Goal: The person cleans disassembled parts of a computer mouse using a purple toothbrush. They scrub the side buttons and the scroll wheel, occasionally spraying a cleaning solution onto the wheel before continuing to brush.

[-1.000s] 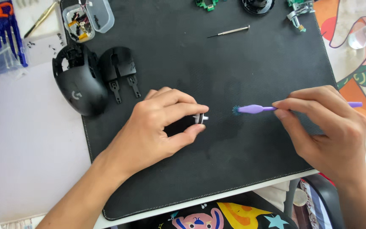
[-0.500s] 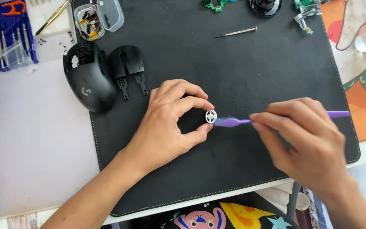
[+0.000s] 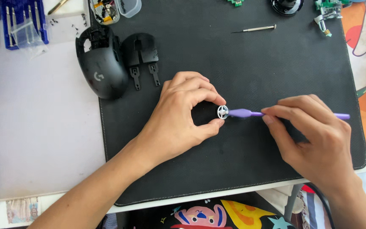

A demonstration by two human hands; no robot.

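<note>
Clear tub [image 3: 117, 7] w/ small parts, top-left by mat [image 3: 250, 68]

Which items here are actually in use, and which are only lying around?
In use: left hand pinching small white wheel; right hand holding purple brush against it.
Lying about: mouse shell, button cover, screwdriver, blue tool case, black mat.

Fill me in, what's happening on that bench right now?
A person is working over a black desk mat. The left hand pinches a small white spoked wheel between thumb and forefinger. The right hand holds a thin purple brush with its tip against the wheel. A black mouse shell and a separate black button cover lie at upper left, a small screwdriver farther up.
</note>
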